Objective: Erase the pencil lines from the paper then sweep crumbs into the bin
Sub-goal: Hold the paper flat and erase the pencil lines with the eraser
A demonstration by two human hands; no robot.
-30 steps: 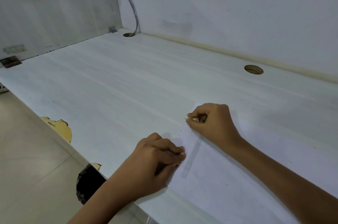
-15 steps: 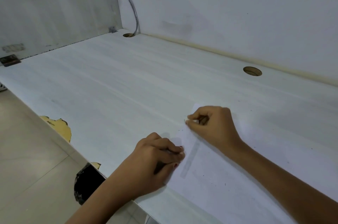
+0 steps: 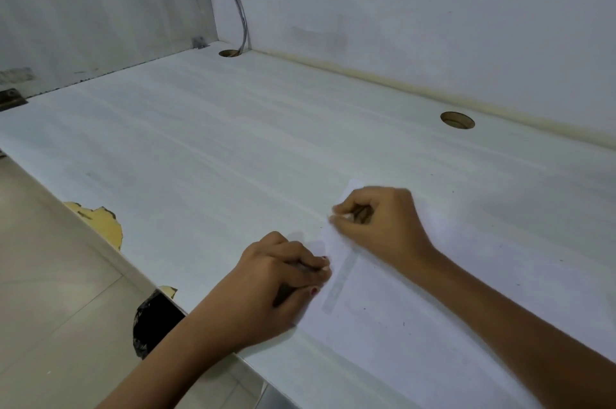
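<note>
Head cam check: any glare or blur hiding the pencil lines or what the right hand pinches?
Head view: soft, even light, no glare, only short shadows. Head view: the right hand is slightly blurred, yet the pale eraser it pinches shows. Head view: the paper nearly blends into the white desk; pencil marks read only as a faint grey band.

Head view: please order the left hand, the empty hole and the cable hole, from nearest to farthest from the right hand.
From the right hand:
1. Left hand, just beside it, toward the front edge.
2. Empty hole, beyond it at the back.
3. Cable hole, far left corner.
</note>
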